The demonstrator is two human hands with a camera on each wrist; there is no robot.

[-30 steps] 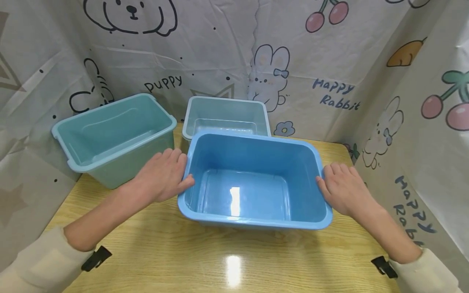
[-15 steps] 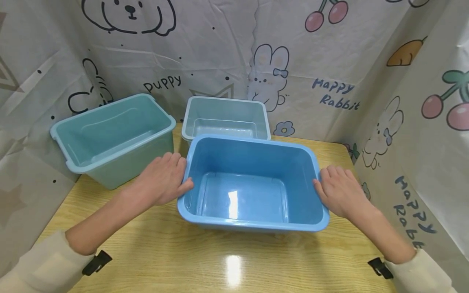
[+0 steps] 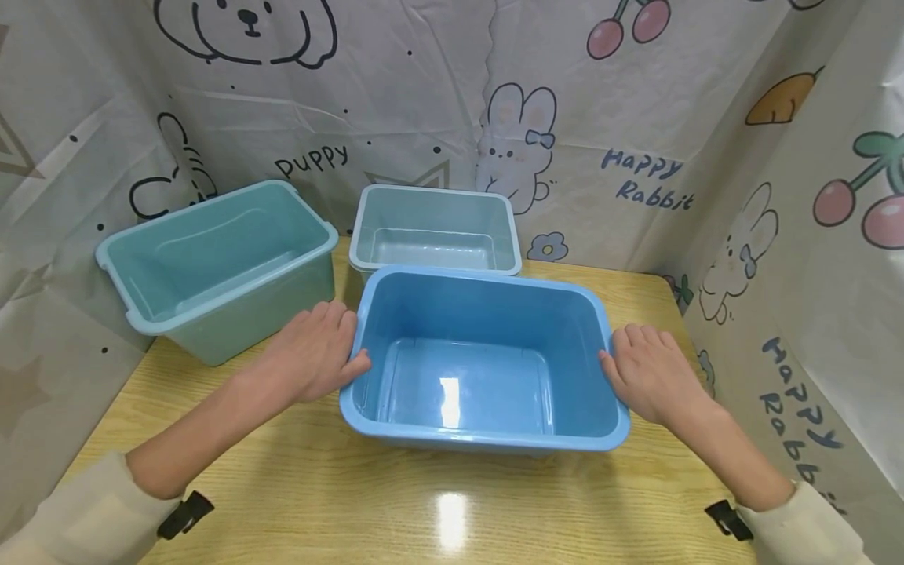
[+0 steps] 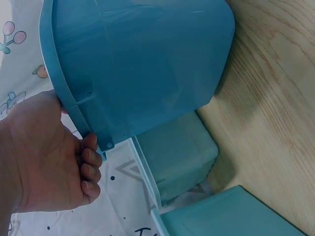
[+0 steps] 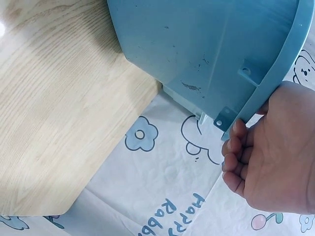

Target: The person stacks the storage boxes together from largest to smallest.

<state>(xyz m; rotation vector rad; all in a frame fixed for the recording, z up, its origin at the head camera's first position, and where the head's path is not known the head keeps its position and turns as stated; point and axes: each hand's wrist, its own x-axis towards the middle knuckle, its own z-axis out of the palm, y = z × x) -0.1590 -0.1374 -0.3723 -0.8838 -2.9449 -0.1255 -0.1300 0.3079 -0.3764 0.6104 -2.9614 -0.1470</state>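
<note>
A blue plastic bin (image 3: 466, 384), its inside bare, is at the middle of the wooden table in the head view. My left hand (image 3: 321, 349) grips its left rim, the thumb over the edge and the fingers curled outside. On the opposite end my right hand (image 3: 653, 373) grips the right rim in the same way. In the left wrist view the curled fingers (image 4: 90, 169) of the left hand press under the lip of the blue bin (image 4: 147, 64). The right wrist view shows the right fingers (image 5: 235, 157) curled at the rim of the blue bin (image 5: 187, 54).
Behind the blue bin stands a smaller pale teal bin (image 3: 438, 212), partly covered by it. A green-teal bin (image 3: 261, 306) sits at the back left, angled. The wooden table (image 3: 339, 502) meets a printed cloth (image 3: 424, 94) at the back and sides.
The blue bin has shifted slightly toward me and a little left, with both hands holding it. More of the pale bin behind shows now.
</note>
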